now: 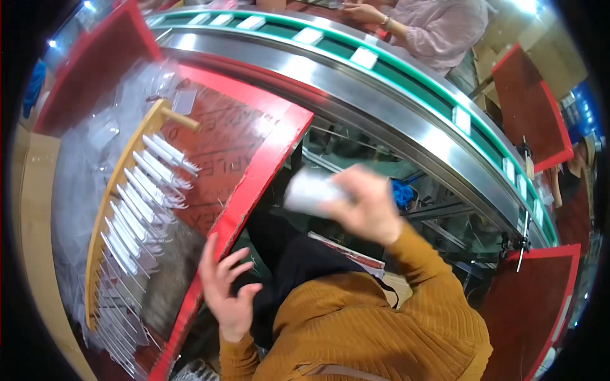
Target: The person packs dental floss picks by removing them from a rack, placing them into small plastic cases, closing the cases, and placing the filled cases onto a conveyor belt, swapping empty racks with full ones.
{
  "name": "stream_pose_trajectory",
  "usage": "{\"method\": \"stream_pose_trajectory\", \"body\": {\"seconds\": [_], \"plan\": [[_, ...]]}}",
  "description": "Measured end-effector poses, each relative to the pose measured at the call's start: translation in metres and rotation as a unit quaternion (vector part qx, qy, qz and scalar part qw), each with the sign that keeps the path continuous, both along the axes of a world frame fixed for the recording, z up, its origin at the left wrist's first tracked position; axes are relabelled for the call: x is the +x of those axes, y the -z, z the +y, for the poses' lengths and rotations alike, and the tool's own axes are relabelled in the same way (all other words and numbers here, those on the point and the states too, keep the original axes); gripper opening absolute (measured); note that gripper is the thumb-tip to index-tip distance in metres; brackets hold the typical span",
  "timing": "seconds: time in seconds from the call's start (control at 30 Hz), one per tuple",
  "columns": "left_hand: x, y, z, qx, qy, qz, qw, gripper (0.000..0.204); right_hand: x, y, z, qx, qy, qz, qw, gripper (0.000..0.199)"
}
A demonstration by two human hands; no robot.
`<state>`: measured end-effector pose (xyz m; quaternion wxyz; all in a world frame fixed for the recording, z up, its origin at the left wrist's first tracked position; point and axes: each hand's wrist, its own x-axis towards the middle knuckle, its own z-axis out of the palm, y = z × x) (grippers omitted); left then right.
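**Right hand lifts a blurred white piece while the left rests at the table's red edge**

The right hand [368,206] is raised in front of the body, its fingers curled around a small white piece [311,190]. The piece is smeared by motion, so its exact kind cannot be told. Its long axis runs roughly left to right, and the free end sticks out of the fist toward the person's left, tilted slightly upward.

The left hand [227,293] is open, fingers spread and holding nothing. Its fingertips are at the red edge of the table [254,184]; whether they actually touch it I cannot tell.

Just left of that hand, on the table, lies a wooden rack [114,197] shaped like a comb. It runs from upper right to lower left. A row of white pen-like pieces [149,190] sits on its pegs, each pointing to the right and slightly downward, across the rack's length. Clear plastic bags [82,152] are heaped behind the rack.

Beyond the table a steel and green conveyor [381,70] curves across the view. Another person's hands [365,13] work at its far side.
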<state>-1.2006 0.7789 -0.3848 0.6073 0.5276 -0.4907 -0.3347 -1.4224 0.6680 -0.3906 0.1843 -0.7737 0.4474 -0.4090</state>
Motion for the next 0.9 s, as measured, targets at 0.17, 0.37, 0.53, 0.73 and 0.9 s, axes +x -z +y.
{"method": "stream_pose_trajectory", "body": {"seconds": [0.17,0.37,0.53,0.73,0.9], "plan": [[0.081,0.011,0.009,-0.001,-0.22,0.08,0.972,0.031,-0.204,-0.01,-0.064,-0.01,0.361,-0.187,0.914,0.024],[0.158,0.043,0.05,-0.021,-0.367,-0.018,0.93,0.03,-0.345,0.038,-0.119,0.038,0.583,0.032,0.811,0.046],[0.111,0.021,0.004,-0.028,-0.31,-0.114,0.944,0.045,-0.465,0.061,-0.128,0.063,0.511,0.44,0.736,0.041],[0.097,-0.002,0.003,-0.022,-0.246,-0.074,0.966,0.052,-0.192,0.031,-0.175,-0.234,0.337,0.348,0.843,0.032],[0.062,-0.001,0.022,-0.005,-0.32,-0.205,0.925,0.045,0.105,0.03,-0.186,0.019,-0.287,-0.036,0.957,0.029]]}}
